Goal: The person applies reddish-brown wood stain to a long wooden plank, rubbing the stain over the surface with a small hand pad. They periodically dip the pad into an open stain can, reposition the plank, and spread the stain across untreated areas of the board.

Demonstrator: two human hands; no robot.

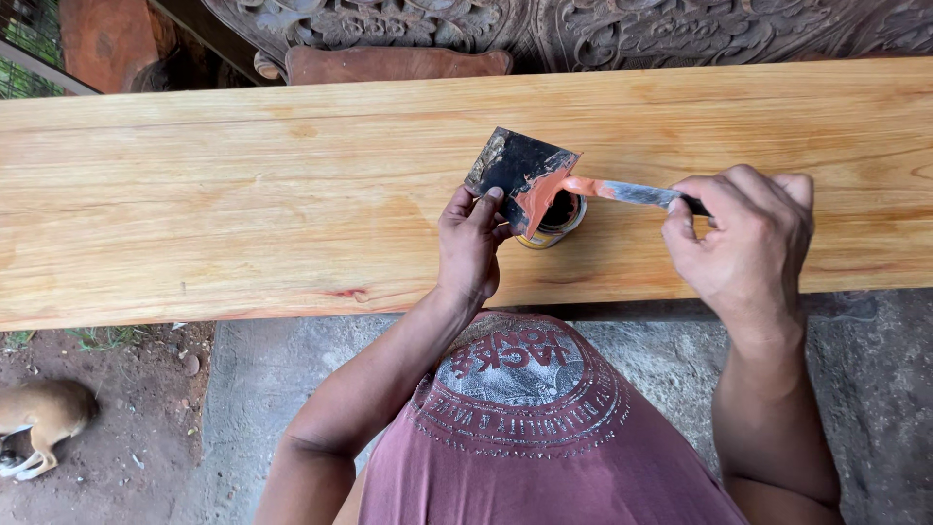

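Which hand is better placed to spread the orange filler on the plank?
Probably the left hand: it holds the dark scraper carrying filler. The right hand holds only the narrow knife.

Your 2 hands sit over the long plank [243, 204], which runs left to right in front of you. The small tin [556, 220] stands on it between your left hand [470, 243] and right hand [743, 238]. The flat scraper [517, 170] is above the tin, the putty knife [622, 192] to its right. Behind the plank stands carved furniture [544, 29]; a dog [39, 418] lies on the ground at your lower left.
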